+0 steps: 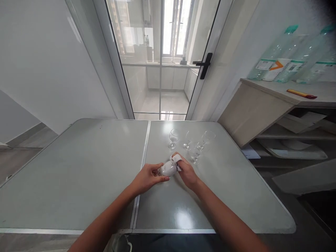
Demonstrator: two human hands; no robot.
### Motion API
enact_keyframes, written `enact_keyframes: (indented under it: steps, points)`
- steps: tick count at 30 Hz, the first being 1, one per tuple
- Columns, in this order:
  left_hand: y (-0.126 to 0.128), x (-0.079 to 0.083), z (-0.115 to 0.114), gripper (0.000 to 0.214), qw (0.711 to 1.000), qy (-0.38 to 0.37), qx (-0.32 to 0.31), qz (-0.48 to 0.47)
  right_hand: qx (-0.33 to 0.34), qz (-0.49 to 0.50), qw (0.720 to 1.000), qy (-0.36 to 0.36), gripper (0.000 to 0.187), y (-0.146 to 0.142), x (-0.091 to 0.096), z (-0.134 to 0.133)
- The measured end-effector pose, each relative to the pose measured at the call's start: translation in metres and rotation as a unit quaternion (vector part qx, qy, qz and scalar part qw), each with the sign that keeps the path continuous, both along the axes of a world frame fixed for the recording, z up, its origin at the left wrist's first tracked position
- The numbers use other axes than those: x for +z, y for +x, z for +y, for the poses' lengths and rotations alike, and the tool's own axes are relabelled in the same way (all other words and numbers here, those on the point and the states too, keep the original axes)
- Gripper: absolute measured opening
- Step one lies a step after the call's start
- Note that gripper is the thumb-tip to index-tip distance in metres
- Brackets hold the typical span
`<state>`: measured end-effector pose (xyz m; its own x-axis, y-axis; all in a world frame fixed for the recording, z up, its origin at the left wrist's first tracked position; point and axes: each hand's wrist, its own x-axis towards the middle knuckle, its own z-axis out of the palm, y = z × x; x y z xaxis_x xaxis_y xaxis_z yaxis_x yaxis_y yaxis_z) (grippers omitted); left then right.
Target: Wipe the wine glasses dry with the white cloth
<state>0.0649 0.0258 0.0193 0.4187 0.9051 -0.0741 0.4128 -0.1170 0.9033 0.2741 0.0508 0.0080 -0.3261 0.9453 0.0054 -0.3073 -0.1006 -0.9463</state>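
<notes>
Tilted on its side above the table, a stemmed glass (168, 169) is between my two hands. My left hand (148, 177) grips its stem and foot end, thumb and fingers wrapped round it. At the rim, my right hand (187, 171) is closed on a white cloth (176, 158); part of the cloth appears to be inside the bowl, which looks whitish. Just beyond my hands stand several clear stemmed glasses, among them one at the left (173, 139) and one nearest my right hand (195, 155).
The grey folding table (78, 175) has a metal seam (146, 147) down its middle. A wooden shelf unit (265, 101) at the right bears several plastic bottles (286, 56) and a red-yellow wrapper (301, 93). Behind the table is a glass door (160, 84) with a black handle (205, 65).
</notes>
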Motion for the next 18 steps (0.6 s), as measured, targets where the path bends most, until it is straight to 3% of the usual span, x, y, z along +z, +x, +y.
enact_keyframes:
  steps: [4,7,10,14,16,18]
  points:
    - [-0.002,0.015,0.0,0.057,0.958,-0.245,-0.052,-0.142,0.013,0.017,1.0,0.021,0.027,0.005,0.01,-0.002]
    - [-0.009,0.011,0.004,0.06,0.945,-0.261,-0.057,-0.19,-0.022,0.043,0.999,0.018,0.021,0.007,0.012,-0.001]
    - [-0.017,0.004,0.007,0.057,0.969,-0.176,-0.027,-0.173,-0.101,0.067,0.992,0.022,0.023,0.011,0.009,0.002]
    - [-0.023,-0.007,0.008,0.048,0.998,0.01,0.041,-0.049,-0.166,0.095,0.981,0.043,0.041,0.016,-0.001,0.009]
    - [-0.023,-0.013,0.007,0.042,0.99,0.13,0.043,0.017,-0.182,0.075,0.977,0.074,0.035,0.017,-0.005,0.01]
    - [-0.023,-0.02,0.005,0.04,0.966,0.245,0.036,0.079,-0.126,0.024,0.986,0.11,0.026,0.017,-0.004,0.008]
